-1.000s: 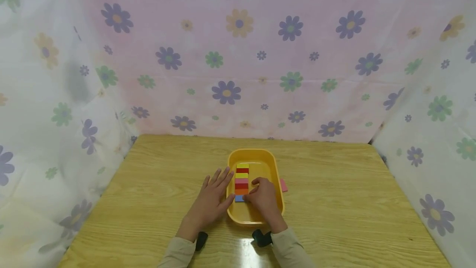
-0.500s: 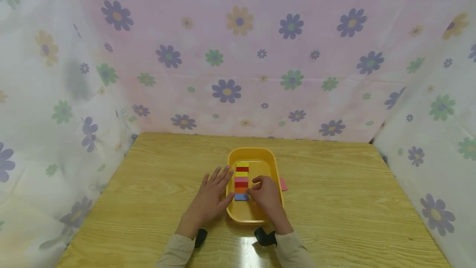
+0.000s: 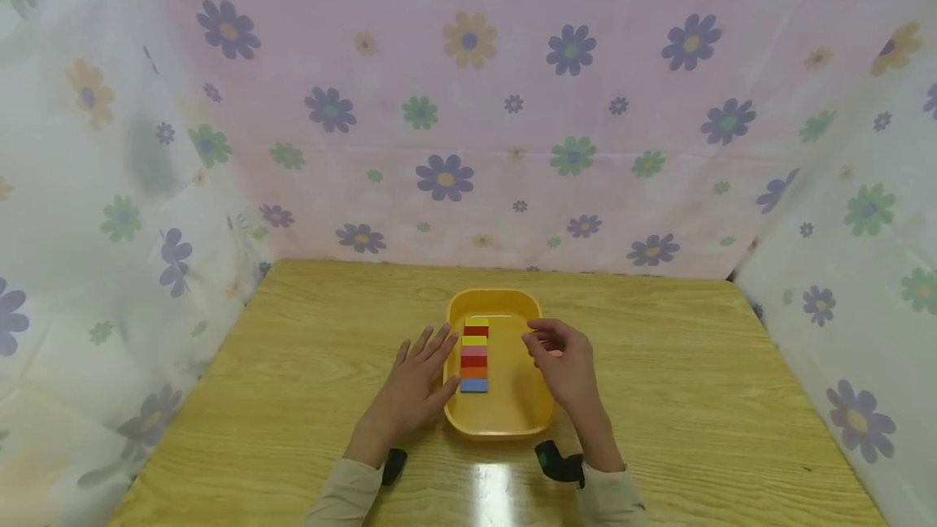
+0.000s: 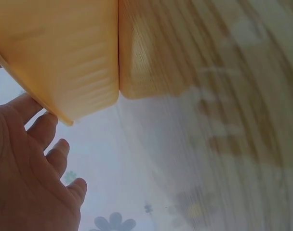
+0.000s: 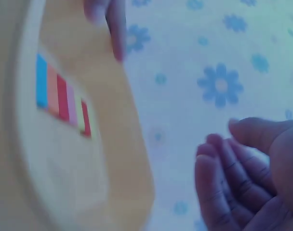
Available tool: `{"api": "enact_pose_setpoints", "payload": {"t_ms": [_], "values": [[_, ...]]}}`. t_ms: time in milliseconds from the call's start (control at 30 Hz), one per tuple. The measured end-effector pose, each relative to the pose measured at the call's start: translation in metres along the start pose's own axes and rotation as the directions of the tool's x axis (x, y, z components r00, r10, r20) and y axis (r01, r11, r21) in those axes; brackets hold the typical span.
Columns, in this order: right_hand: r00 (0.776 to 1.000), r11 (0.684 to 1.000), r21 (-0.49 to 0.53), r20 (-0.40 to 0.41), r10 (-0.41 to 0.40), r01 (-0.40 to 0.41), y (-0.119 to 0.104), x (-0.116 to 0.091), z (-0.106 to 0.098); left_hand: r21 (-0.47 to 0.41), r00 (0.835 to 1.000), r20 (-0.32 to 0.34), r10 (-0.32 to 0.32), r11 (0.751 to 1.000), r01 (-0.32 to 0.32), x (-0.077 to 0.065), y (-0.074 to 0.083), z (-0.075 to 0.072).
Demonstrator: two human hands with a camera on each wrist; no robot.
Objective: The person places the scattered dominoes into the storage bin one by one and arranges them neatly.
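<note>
A yellow tray point(image 3: 505, 420) stands on the table with a row of coloured blocks along its left inside. The nearest is a blue block point(image 3: 473, 385); beyond it follow an orange block point(image 3: 473, 372), a red block point(image 3: 473, 362), a pink block point(image 3: 473, 351) and a yellow block point(image 3: 473, 341). Past a slight step come another red block point(image 3: 477, 331) and a yellow one. My left hand point(image 3: 411, 391) rests on the tray's left rim, fingers spread; the left wrist view shows fingertips point(image 4: 51, 118) at that rim. Over the right rim hovers my right hand point(image 3: 574, 368), fingers loosely bent, holding nothing.
A flat pink piece point(image 3: 556, 354) lies just right of the tray, mostly hidden by my right hand. Flowered sheets point(image 3: 468, 104) enclose the wooden table point(image 3: 695, 381) at the back and both sides. Black wrist mounts point(image 3: 559, 462) sit under the sleeves.
My right hand has left the blue block and moved right and away from me, to the tray's right rim. The left hand and the blocks are nearly unchanged.
</note>
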State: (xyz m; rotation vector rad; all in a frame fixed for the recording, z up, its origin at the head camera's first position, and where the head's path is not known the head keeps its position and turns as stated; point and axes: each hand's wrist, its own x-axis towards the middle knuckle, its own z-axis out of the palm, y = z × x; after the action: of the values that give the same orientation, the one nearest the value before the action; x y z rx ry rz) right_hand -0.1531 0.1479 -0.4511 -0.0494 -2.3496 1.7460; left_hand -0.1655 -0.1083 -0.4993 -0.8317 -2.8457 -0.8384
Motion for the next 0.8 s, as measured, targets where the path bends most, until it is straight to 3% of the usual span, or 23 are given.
{"api": "enact_pose_setpoints", "payload": {"t_ms": [233, 367, 633, 800], "values": [[0.988, 0.997, -0.071, -0.15, -0.023, 0.012, 0.036, 0.005, -0.026, -0.007, 1.0, 0.018, -0.005, 1.0, 0.005, 0.0, -0.002, 0.001], [0.983, 0.989, -0.149, -0.181, -0.008, -0.019, 0.052, 0.004, -0.033, -0.003, 1.0, 0.022, -0.006, 1.0, 0.006, 0.0, -0.003, 0.0], [0.988, 0.964, -0.223, -0.079, 0.132, -0.146, 0.067, 0.004, -0.039, -0.011, 1.0, 0.026, -0.008, 1.0, 0.008, 0.0, -0.001, 0.0], [0.986, 0.953, -0.257, -0.015, 0.164, -0.162, 0.069, 0.004, -0.04, -0.01, 0.999, 0.036, -0.017, 1.0, 0.018, 0.0, -0.001, 0.0]]}}
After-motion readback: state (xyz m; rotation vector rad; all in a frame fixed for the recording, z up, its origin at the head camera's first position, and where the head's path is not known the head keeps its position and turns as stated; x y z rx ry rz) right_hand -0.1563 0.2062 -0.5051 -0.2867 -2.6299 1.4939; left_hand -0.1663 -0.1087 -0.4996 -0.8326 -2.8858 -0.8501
